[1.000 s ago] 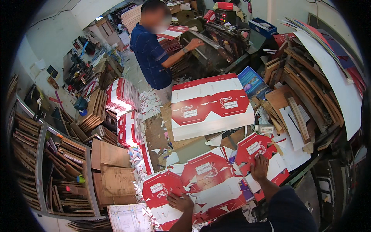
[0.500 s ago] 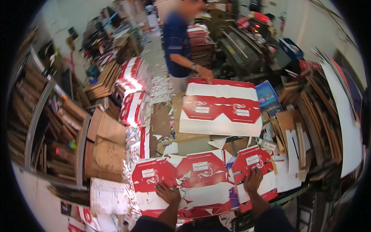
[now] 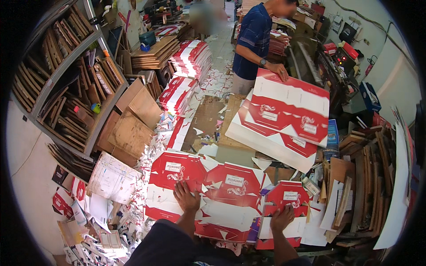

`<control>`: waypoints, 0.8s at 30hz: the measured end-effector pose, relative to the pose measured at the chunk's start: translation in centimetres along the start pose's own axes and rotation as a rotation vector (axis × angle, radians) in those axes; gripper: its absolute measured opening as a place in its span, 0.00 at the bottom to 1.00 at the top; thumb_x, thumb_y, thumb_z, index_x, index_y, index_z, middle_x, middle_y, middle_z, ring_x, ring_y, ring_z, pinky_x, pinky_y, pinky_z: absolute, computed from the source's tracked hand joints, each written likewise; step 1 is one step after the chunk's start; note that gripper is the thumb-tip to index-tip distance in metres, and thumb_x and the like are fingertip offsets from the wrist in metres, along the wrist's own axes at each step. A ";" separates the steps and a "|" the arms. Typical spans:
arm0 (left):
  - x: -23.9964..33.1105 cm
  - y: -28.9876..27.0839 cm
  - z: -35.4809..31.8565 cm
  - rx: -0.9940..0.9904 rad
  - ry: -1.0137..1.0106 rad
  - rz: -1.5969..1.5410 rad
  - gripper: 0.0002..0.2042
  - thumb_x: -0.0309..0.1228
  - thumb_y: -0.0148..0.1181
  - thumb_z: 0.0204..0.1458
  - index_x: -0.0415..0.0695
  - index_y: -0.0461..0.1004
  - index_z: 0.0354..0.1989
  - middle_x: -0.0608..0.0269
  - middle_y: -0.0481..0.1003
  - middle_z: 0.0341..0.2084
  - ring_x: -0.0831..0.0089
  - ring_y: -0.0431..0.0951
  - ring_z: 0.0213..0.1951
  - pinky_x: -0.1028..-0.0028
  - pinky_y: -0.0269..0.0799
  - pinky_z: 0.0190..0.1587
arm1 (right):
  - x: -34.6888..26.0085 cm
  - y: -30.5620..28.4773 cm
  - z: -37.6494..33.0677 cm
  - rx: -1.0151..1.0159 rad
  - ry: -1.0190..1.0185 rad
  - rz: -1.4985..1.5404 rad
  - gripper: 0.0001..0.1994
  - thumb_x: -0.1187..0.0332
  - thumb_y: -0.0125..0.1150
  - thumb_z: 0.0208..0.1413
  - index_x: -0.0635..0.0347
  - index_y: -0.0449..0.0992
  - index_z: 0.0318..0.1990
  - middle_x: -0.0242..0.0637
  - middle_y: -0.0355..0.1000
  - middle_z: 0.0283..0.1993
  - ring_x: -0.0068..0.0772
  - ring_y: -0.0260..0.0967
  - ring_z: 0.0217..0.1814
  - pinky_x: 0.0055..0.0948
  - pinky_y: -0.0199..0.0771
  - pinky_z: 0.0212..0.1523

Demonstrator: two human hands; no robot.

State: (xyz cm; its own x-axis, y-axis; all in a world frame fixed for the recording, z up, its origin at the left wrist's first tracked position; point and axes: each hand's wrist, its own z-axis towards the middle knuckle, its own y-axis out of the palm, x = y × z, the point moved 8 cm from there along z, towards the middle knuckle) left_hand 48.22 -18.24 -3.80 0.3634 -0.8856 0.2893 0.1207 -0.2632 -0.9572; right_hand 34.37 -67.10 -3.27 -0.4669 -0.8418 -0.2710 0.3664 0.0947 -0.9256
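My left hand (image 3: 186, 196) lies flat with spread fingers on a large red and white die-cut cardboard sheet (image 3: 208, 195) in front of me. My right hand (image 3: 282, 218) presses on a smaller separated red and white carton blank (image 3: 284, 199) to the right of that sheet. Neither hand grips anything. Beyond, a person in a blue shirt (image 3: 255, 40) has a hand on a tall stack of the same printed sheets (image 3: 284, 117).
Wooden die boards fill the metal shelves (image 3: 66, 88) at left. Piles of red and white blanks (image 3: 191, 60) and brown boards (image 3: 131, 128) stand on the floor. Cardboard offcuts (image 3: 359, 181) pile up at right. A press machine (image 3: 324, 57) stands behind.
My view has swung to the right. My right hand has slid down onto the smaller blank. The person in blue now rests a hand on the sheet stack.
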 end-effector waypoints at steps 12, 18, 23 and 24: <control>-0.6 0.5 0.4 -0.007 -0.001 0.024 0.39 0.51 0.47 0.60 0.40 0.52 0.75 0.41 0.47 0.76 0.47 0.43 0.77 0.48 0.36 0.76 | -1.1 -1.4 0.7 0.046 0.009 0.080 0.24 0.54 0.55 0.60 0.61 0.70 0.58 0.52 0.63 0.65 0.57 0.56 0.70 0.59 0.48 0.71; -0.5 1.7 0.1 0.022 0.050 0.101 0.38 0.52 0.43 0.62 0.40 0.51 0.76 0.41 0.48 0.76 0.47 0.46 0.76 0.49 0.40 0.76 | -0.6 -1.8 0.5 0.056 0.010 0.030 0.25 0.55 0.58 0.59 0.60 0.70 0.58 0.52 0.63 0.65 0.57 0.56 0.70 0.59 0.48 0.71; -0.8 1.3 0.3 -0.006 0.004 0.116 0.37 0.50 0.46 0.62 0.42 0.52 0.76 0.43 0.49 0.76 0.48 0.46 0.77 0.48 0.41 0.76 | -1.1 -1.4 0.8 0.007 0.026 -0.012 0.25 0.53 0.55 0.61 0.61 0.69 0.59 0.53 0.63 0.66 0.56 0.55 0.71 0.59 0.45 0.73; -0.5 1.2 0.4 0.001 0.023 0.108 0.37 0.50 0.46 0.62 0.42 0.52 0.76 0.43 0.49 0.76 0.48 0.46 0.77 0.48 0.41 0.76 | -1.2 -1.5 0.9 0.012 0.026 -0.011 0.25 0.53 0.55 0.61 0.61 0.69 0.59 0.53 0.63 0.66 0.56 0.55 0.71 0.59 0.45 0.73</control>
State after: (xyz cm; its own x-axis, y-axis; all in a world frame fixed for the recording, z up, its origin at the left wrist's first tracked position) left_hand 48.58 -17.92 -5.14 0.3532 -0.9172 0.1844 0.0834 -0.1654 -0.9827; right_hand 35.14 -66.70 -1.28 -0.4915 -0.8287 -0.2677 0.3709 0.0789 -0.9253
